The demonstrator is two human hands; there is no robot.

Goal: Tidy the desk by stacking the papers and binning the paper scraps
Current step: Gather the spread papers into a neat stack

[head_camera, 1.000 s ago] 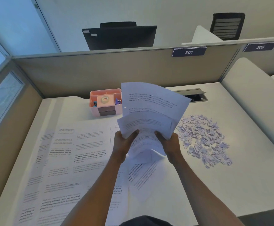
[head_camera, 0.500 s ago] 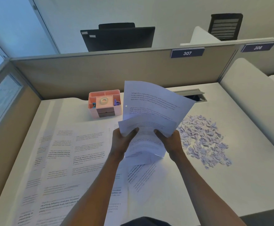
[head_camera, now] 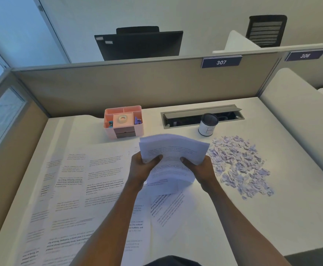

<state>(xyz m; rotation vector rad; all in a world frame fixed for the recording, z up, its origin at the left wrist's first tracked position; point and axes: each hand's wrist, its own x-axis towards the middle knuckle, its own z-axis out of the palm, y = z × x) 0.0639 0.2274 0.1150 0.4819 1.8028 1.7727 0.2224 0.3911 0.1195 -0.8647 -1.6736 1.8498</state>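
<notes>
The left hand (head_camera: 141, 167) and the right hand (head_camera: 201, 169) are both gripping a soft, curling sheaf of white printed paper sheets (head_camera: 173, 148). The thumbs are lying on top and the fingers are curling under its near edge. The sheaf is hanging above the desk, just nearer than and to the right of the pink plastic box-shaped organiser (head_camera: 124, 121), with its far edge bowing into a shallow arch. Nearer than the organiser, thin printed sheets (head_camera: 76, 179) are lying flat and overlapping on the smooth white desk (head_camera: 272, 217). To the organiser's right a small white-sided cylindrical cup (head_camera: 206, 126) is standing. Nearer and further right, a loose heap of crumpled pale lilac paper scraps (head_camera: 239, 164) is lying. Compared with half a second ago, the sheaf is sitting lower and flatter instead of fanning upward, so the cup is now showing.
</notes>
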